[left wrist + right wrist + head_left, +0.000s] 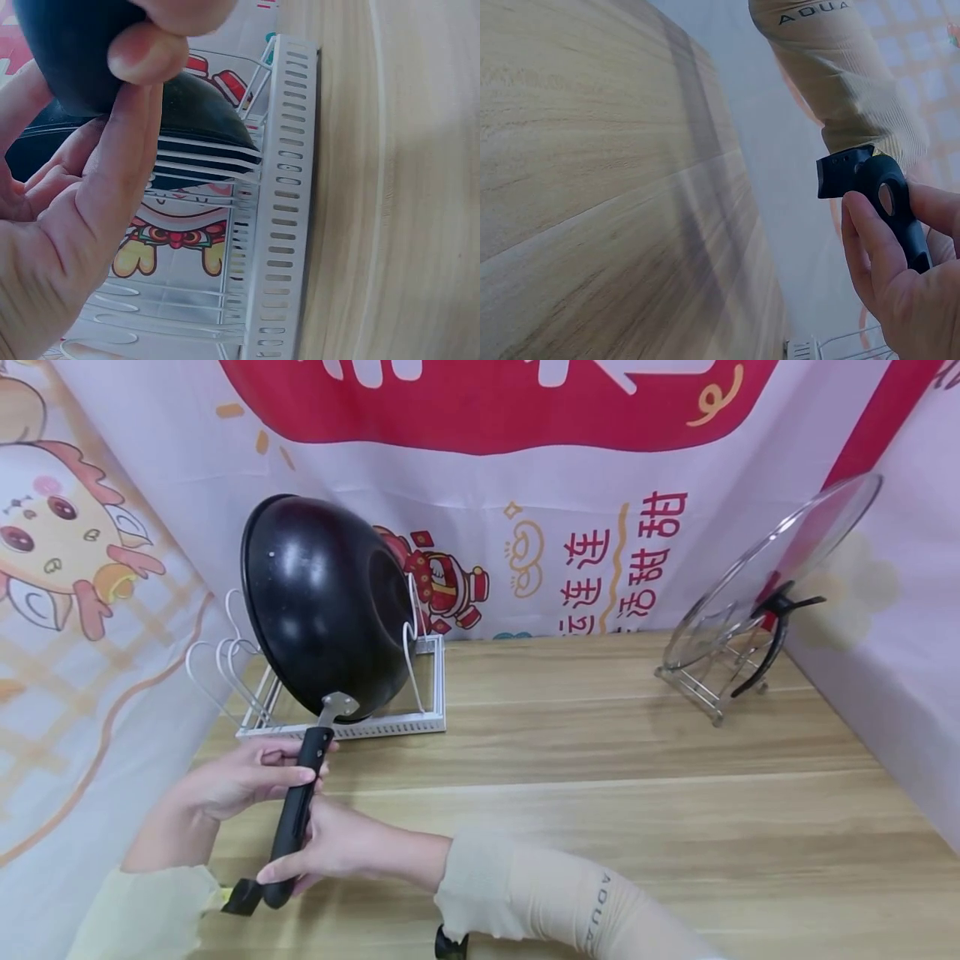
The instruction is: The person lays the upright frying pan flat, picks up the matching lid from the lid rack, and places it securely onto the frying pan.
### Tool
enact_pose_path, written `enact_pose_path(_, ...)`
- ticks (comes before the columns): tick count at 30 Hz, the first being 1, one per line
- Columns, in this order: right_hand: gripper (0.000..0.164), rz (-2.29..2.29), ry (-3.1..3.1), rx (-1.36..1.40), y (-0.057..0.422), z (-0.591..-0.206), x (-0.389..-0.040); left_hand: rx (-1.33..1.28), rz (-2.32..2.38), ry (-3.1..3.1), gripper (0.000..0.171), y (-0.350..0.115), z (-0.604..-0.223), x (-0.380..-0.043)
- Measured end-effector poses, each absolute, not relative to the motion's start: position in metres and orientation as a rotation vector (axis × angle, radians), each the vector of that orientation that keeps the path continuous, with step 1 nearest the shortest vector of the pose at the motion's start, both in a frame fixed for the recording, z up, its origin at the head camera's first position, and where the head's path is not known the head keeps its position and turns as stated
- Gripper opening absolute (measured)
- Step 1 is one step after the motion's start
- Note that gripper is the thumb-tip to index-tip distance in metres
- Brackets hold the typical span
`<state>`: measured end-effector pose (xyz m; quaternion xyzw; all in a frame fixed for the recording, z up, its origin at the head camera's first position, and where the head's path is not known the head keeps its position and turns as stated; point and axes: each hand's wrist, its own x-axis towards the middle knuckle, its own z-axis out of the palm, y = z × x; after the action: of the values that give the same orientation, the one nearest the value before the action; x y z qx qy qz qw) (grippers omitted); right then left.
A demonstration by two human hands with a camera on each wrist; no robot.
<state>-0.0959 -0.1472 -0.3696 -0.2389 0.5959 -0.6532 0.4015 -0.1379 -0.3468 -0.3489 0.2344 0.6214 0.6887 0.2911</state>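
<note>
Pale sleeves [558,893] reach in from the bottom edge, the right one printed with dark letters, and a small black fitting [242,897] sits at the left wrist. Beyond them the right hand [337,839] and left hand [243,777] are close together, both clamped on one black handle [291,822]. The right hand grips its near end, thumb laid over it, and the right wrist view shows an oval hole in that end. The left hand pinches the handle farther up, near the metal bracket [341,703] that joins it to the black wok [322,593]. The wok stands on its side in a white rack [401,724] at the back left of the desk [600,793], its rim toward the left, its flat base toward the right, its handle slanting down toward the person. Wire loops [210,147] rise on either side of it. Well apart, at the back right, a glass lid [780,560] with a black grip [780,602] leans in a small wire stand [688,696]. Behind everything hangs a printed cloth [480,485] with a red panel and red lettering.
</note>
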Motion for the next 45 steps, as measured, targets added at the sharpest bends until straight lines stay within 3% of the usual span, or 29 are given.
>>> enact_pose_path(7,0.069,-1.618,1.608,-0.628,-0.147,-0.376,-0.097,0.586,1.836,1.695,0.045,-0.345,-0.351,-0.136)
enact_pose_path(16,0.047,-1.592,1.669,-0.639,-0.145,-0.371,-0.104,0.615,1.867,1.676,0.045,-0.344,-0.345,-0.140)
enact_pose_path(36,0.038,-1.615,1.605,-0.651,-0.145,-0.360,-0.100,0.634,1.870,1.695,0.045,-0.345,-0.337,-0.135)
enact_pose_path(45,0.047,-1.634,1.590,-0.648,-0.146,-0.360,-0.099,0.632,1.875,1.716,0.047,-0.346,-0.335,-0.133)
